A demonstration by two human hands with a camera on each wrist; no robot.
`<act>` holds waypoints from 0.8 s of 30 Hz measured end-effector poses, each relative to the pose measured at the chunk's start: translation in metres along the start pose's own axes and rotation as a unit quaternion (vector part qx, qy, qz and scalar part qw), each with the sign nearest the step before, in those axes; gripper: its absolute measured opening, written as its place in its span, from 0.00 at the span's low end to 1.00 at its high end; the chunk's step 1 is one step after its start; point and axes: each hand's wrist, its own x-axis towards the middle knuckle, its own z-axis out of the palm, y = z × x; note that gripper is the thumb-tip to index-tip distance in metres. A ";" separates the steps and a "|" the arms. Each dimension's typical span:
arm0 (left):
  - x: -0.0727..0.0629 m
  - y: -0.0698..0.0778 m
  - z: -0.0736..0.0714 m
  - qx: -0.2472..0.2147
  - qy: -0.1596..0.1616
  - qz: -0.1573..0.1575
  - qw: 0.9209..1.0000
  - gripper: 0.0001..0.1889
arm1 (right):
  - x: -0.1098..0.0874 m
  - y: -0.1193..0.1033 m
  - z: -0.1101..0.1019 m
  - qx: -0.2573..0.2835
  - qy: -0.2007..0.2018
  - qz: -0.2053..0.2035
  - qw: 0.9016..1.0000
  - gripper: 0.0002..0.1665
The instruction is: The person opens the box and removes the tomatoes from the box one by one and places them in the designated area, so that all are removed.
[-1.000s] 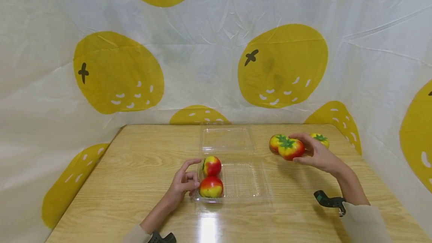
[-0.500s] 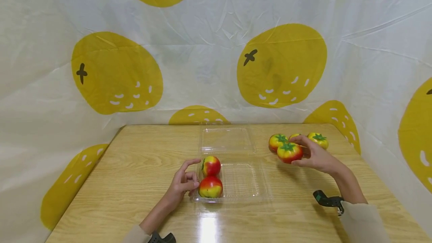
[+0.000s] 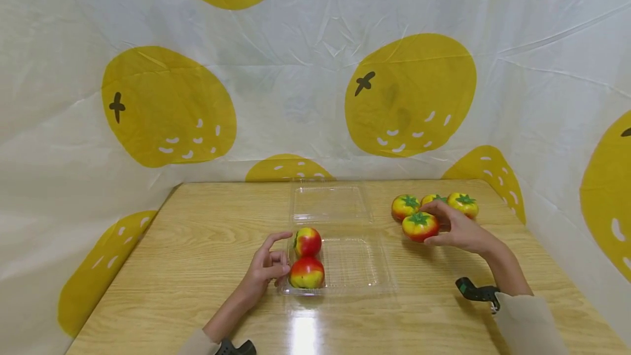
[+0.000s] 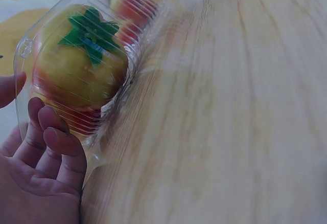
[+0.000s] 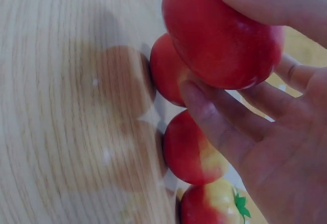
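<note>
My right hand holds a red and yellow tomato with a green star-shaped calyx, thumb and fingers around its side. In the right wrist view the held tomato hangs above the table, its red underside showing. My left hand lies at the left edge of a clear plastic clamshell box, fingertips at the rim, fingers loosely bent. Inside the box's left side, two tomatoes, a rear one and a front one, lie tipped over. The left wrist view shows the front one's calyx through the plastic.
Behind the held tomato, three more stand in a row: a left one, a middle one, partly hidden, and a right one. The box's lid lies folded back on the wooden table. Fruit-patterned cloth hangs around the table.
My right hand has drawn the tomato slightly toward me and left, away from the row, so the middle rear tomato shows. The left hand and box stay put.
</note>
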 end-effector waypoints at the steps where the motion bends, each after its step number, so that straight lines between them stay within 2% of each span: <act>1: 0.000 0.000 0.000 -0.001 0.000 -0.001 1.000 0.35 | 0.000 0.001 0.000 -0.003 -0.001 -0.001 1.000 0.37; 6: 0.000 0.001 0.000 -0.002 -0.001 0.001 1.000 0.35 | 0.000 0.003 0.001 -0.012 -0.010 0.001 1.000 0.36; 14: 0.000 0.003 0.000 -0.002 -0.004 0.006 1.000 0.34 | -0.001 0.006 0.001 0.005 -0.027 0.021 0.999 0.37; 24: 0.000 0.003 0.001 -0.005 -0.005 0.006 1.000 0.35 | 0.002 0.006 0.006 -0.004 -0.021 0.039 0.999 0.38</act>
